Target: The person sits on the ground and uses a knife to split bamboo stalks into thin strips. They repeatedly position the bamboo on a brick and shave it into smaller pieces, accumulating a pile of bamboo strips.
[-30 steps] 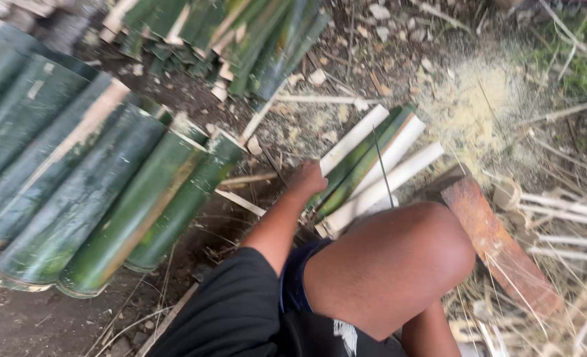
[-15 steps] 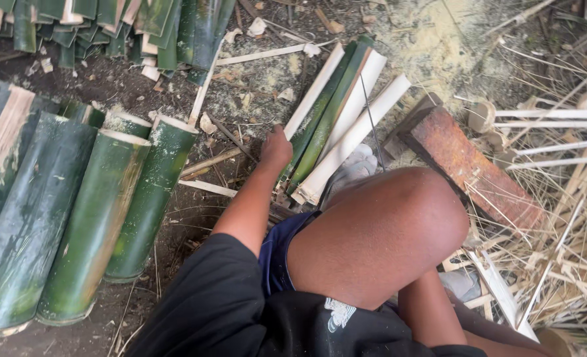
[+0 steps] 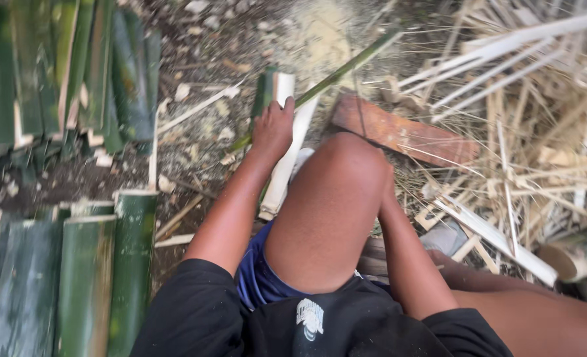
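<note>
The split bamboo slats (image 3: 287, 142) lie on the dirt just beyond your raised knee (image 3: 339, 192), pale insides up, with a thin green strip (image 3: 336, 71) slanting over them. Your left hand (image 3: 271, 129) is closed over their top. Keep your fingers off the split edges. Your right hand is hidden behind the knee, so its grip cannot be judged. A reddish board (image 3: 402, 132) lies right; bamboo half-rounds (image 3: 85, 277) near left.

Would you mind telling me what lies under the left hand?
The left hand rests on split bamboo pieces, pale inside, green outside, lying on dirt ground. Their lower ends disappear behind the raised knee.
</note>
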